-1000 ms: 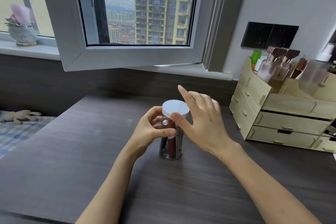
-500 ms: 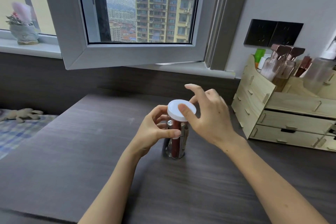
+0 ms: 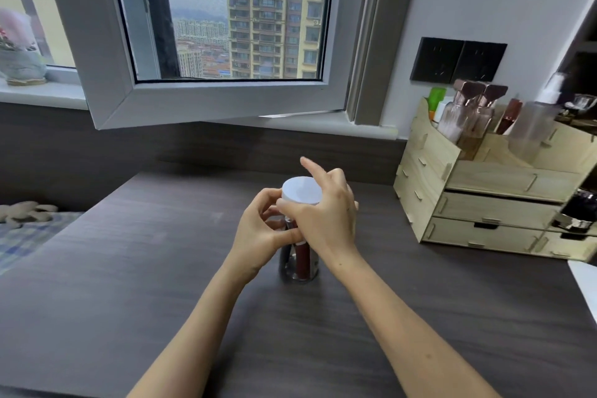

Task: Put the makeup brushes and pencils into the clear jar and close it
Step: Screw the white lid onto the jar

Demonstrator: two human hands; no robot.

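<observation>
A clear jar (image 3: 298, 263) stands upright in the middle of the dark wood table (image 3: 129, 284). Inside it I see a dark red stick and a darker one beside it; the upper parts are hidden by my hands. A white round lid (image 3: 302, 190) sits on top of the jar. My left hand (image 3: 258, 236) wraps around the jar's left side. My right hand (image 3: 326, 217) grips the lid's rim from the right, thumb at the front and index finger raised.
A pale wooden drawer organizer (image 3: 478, 204) with bottles stands at the right, against the wall. An open window sash (image 3: 206, 94) hangs over the table's back edge. A checked cloth with a soft toy (image 3: 26, 212) lies left of the table.
My right hand has turned around the lid, its thumb sliding from the rim's front toward the left. The left hand stays on the jar.
</observation>
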